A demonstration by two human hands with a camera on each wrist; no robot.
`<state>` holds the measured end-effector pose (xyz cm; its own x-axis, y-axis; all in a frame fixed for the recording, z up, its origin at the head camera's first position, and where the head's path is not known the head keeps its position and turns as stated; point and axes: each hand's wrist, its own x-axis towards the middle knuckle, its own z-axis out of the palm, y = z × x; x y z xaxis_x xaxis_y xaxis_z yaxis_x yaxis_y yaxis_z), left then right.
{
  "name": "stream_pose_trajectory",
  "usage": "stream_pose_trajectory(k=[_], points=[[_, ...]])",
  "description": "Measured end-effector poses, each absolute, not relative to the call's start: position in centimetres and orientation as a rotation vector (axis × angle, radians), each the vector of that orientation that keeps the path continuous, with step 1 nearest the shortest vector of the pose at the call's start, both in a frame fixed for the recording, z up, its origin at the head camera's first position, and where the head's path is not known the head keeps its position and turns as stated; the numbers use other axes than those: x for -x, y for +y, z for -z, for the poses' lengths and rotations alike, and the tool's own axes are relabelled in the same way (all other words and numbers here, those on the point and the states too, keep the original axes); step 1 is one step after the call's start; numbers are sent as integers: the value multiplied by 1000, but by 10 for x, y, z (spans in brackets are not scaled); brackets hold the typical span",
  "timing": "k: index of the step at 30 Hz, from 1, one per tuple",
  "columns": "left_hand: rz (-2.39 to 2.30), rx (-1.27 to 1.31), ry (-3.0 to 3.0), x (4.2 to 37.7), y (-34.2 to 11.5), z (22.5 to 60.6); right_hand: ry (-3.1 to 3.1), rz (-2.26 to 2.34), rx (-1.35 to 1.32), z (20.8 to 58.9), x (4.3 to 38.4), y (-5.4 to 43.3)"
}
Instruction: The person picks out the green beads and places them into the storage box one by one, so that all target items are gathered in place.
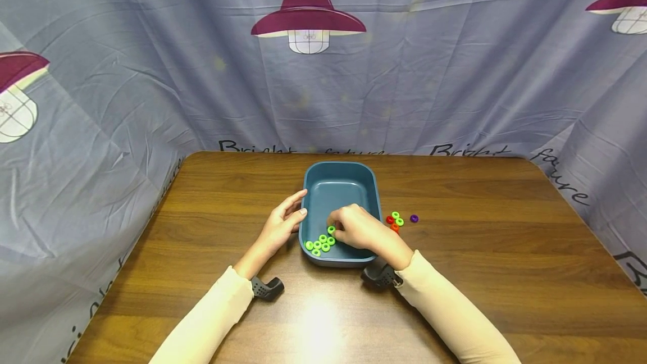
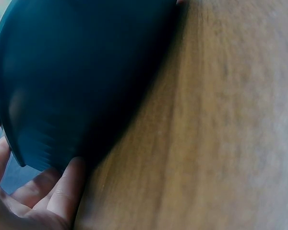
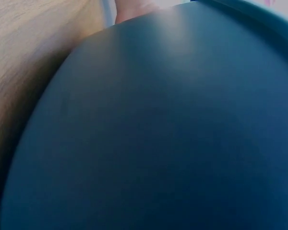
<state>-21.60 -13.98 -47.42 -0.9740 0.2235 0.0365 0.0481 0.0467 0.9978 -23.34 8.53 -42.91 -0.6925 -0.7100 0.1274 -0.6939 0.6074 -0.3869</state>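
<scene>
A blue rectangular bin (image 1: 340,263) stands on the table, with several small green rings (image 1: 317,245) gathered in its near left corner. My right hand (image 1: 359,228) reaches over the bin's right side, its index finger and thumb curled about a green ring (image 1: 331,230) just beside the others. Along the bin's left wall, my left hand (image 1: 278,226) rests with fingers extended and fingertips at the rim. The left wrist view shows its fingers (image 2: 67,189) against the outside of the wall. In the right wrist view the bin wall (image 3: 149,120) hides the right fingers.
Right of the bin lie a few loose rings: green ones (image 1: 396,215), a red one (image 1: 390,219), an orange one (image 1: 395,228) and a purple one (image 1: 414,218). A printed curtain (image 1: 323,100) hangs behind the wooden table (image 1: 485,240).
</scene>
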Motion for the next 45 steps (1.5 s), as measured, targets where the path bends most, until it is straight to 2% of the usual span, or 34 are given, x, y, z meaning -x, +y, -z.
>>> stream_pose_trajectory(k=[45], points=[[-2068,-301,2175,215,-140,474,2747,592,1310,433,229,84]])
